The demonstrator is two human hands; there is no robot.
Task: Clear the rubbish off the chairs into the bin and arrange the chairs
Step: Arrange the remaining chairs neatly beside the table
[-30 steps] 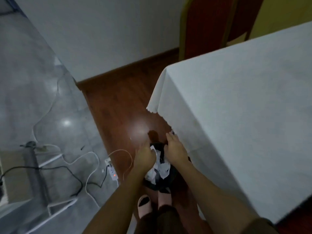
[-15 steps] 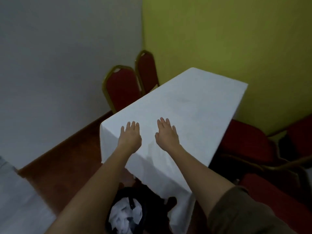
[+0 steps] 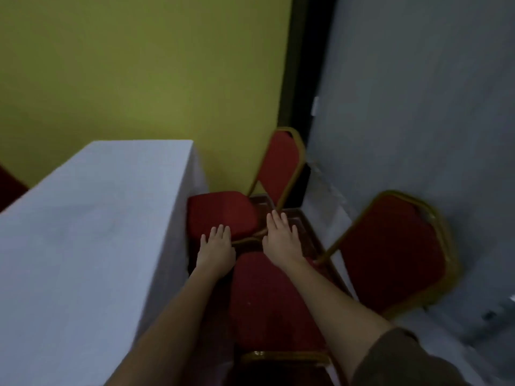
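Note:
Two red chairs with gold frames stand beside the table. The far chair (image 3: 223,213) faces the table with its back against the yellow wall. The near chair (image 3: 276,299) lies below my arms, its back (image 3: 390,254) toward the grey wall on the right. Both seats show no rubbish. My left hand (image 3: 217,246) hovers flat, fingers apart, over the gap between the two seats. My right hand (image 3: 281,238) is also flat and empty, just right of the far seat. The bin is out of view.
A long table under a white cloth (image 3: 83,246) fills the left side, close against the chairs. The yellow wall (image 3: 139,79) meets a grey wall (image 3: 418,107) at a dark corner strip behind the far chair. Another red chair edge (image 3: 11,185) shows at far left.
My view swung up from the bin and right across the table to the chairs in the corner. Both hands left the bin empty and now reach out over the chair seats.

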